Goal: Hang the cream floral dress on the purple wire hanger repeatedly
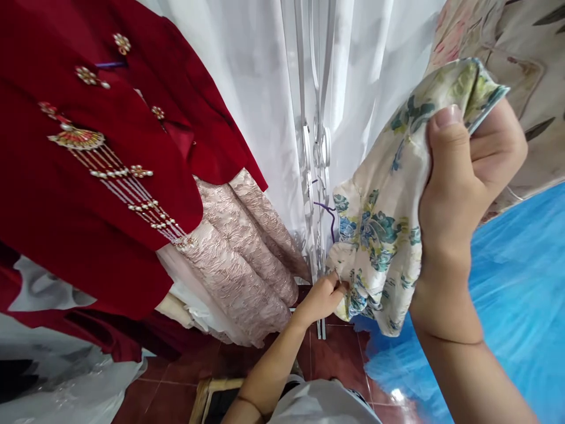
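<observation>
A cream floral garment (379, 229) with blue and green blooms hangs in front of me, on the right of a white metal stand. My right hand (463, 153) holds its upper part, thumb on the near side and fingers folded behind. Lower down, my left hand (324, 297) pinches the cloth at its left edge. A thin purple hanger (329, 212) shows beside the garment, between it and the stand. What shape the whole garment has is hidden by its folds.
On the left hang a red jacket (145, 194) with beaded trim and a pink brocade skirt (247, 259). The white stand (318, 147) rises before white curtains (242, 70). Blue tulle (521, 282) spreads at right over a red tiled floor (339, 347). A wooden frame (205, 400) lies low.
</observation>
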Demonstrator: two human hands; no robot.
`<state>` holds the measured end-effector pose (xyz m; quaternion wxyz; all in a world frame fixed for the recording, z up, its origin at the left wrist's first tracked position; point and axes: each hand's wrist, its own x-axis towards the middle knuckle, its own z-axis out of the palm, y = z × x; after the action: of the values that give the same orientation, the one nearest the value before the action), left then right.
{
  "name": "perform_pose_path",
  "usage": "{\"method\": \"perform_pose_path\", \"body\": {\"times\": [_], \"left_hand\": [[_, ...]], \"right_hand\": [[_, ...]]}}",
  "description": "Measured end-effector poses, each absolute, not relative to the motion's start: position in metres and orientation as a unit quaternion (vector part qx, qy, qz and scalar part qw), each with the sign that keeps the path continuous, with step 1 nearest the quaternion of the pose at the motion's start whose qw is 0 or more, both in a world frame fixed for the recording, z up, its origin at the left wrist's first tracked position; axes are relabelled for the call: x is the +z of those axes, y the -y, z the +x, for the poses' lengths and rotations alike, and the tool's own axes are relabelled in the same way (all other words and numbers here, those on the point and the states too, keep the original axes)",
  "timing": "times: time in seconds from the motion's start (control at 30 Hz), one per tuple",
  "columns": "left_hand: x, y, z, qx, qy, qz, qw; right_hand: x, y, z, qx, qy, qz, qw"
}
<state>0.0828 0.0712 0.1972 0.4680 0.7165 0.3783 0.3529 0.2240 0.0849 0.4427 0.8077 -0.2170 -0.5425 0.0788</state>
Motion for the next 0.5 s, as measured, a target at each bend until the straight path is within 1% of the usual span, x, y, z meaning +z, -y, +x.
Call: {"method": "perform_pose_path", "body": {"times": [0.1,0.2,0.3,0.4,0.5], "left_hand": [[0.192,-0.070,0.083,0.355,-0.392,0.724,0.442],[0.183,-0.069,0.079,0.438,-0.414,0.669,0.435],[0.182,-0.073,0.067,0.509,-0.444,0.602,0.425],[0.192,-0.080,0.053,0.511,-0.442,0.596,0.434],[0.201,-0.083,0.042,0.514,-0.433,0.600,0.434]], "right_hand": [[0.442,-0.096,0.220,0.058,0.532,-0.205,0.819],[0.435,-0.113,0.224,0.039,0.515,-0.204,0.831],[0.422,-0.126,0.235,0.057,0.470,-0.209,0.856],[0.409,-0.125,0.240,0.074,0.428,-0.200,0.878],[0.402,-0.102,0.236,0.045,0.402,-0.194,0.894]]}}
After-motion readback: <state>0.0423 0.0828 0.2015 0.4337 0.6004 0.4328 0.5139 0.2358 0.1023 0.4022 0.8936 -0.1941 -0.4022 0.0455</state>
